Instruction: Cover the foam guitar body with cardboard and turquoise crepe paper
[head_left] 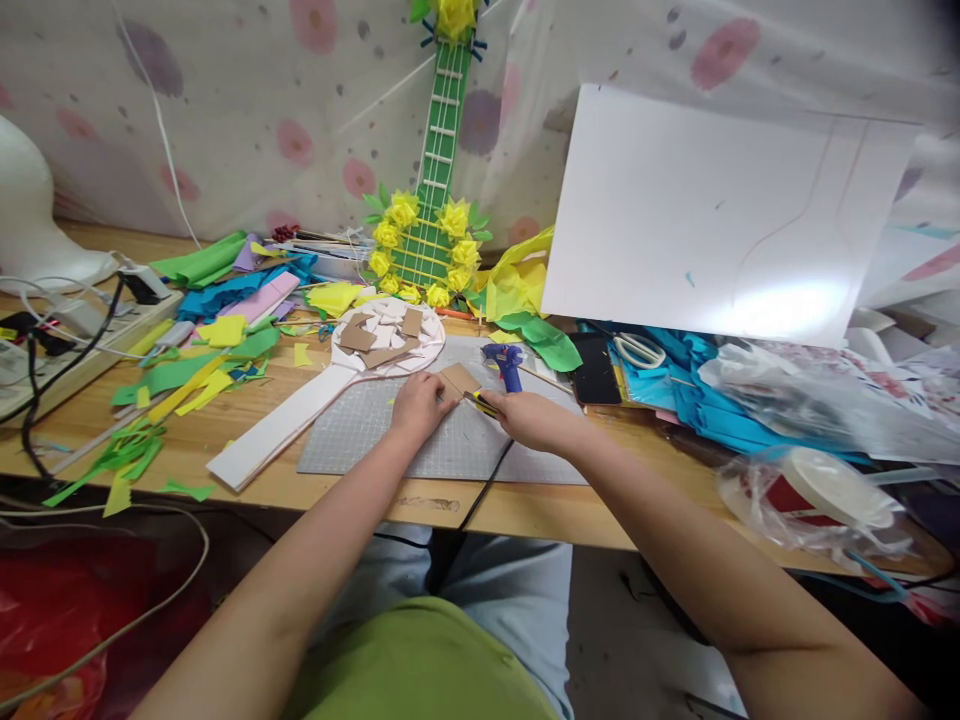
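Observation:
My left hand point(418, 405) is closed at the near left edge of a small brown piece of cardboard point(459, 377), gripping it over the grey cutting mat point(360, 440). In my right hand point(529, 418) is a yellow and black utility knife point(482, 404), its tip at the cardboard's lower edge. Just behind the knife, a blue glue gun point(508, 368) rests on the mat. To the left lies a white guitar-shaped cutout point(289, 420), its round end covered with white and brown cardboard scraps point(355, 334).
A green paper guitar point(435, 150) with yellow flowers stands at the back. Coloured paper strips point(180, 370) and a power strip point(45, 370) lie left. On the right are a large white board point(675, 210), a black phone point(597, 368), white-handled scissors point(639, 350) and a plastic-wrapped roll point(817, 495).

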